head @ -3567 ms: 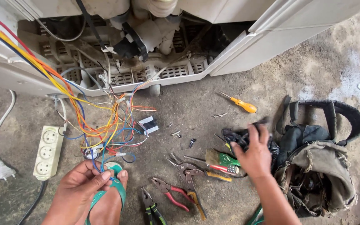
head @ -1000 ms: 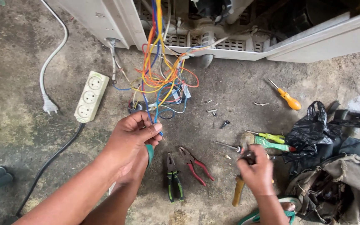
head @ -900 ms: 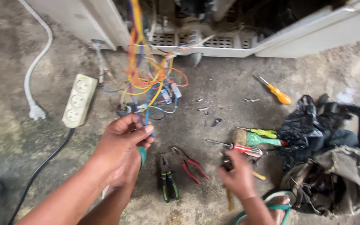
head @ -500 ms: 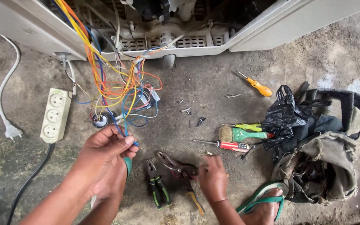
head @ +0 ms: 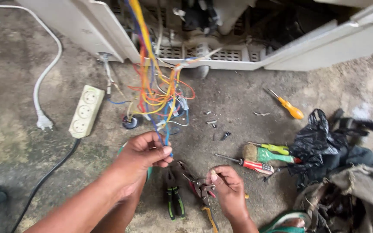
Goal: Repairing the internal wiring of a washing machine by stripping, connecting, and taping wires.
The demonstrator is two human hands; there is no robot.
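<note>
Orange, yellow, blue and red wires spill out of the opened white appliance housing and hang down toward the concrete floor. The left hand pinches the lower ends of a few of these strands — thumb pressed against the forefingers, closed tightly on the wires. Just to its right, the right hand grips the head of a pair of pliers lying low near the floor, fingers curled around the metal jaws, while the yellow-tipped handles trail downward toward the bottom edge of the view.

Beside those pliers, touching or nearly so, lie green-handled pliers. To the right rest a red-handled screwdriver, a brush with a green handle and a yellow-green screwdriver, all close together. An orange-handled screwdriver lies apart, nearer the housing. A few small screws are scattered between the wires and the tools.

On the left, a cream three-socket power strip sits on the floor with its black cable running down-left, and a white plug lies just beside it. At the far right a black plastic bag rests against a worn canvas tool bag — its contents too jumbled to tell apart.
</note>
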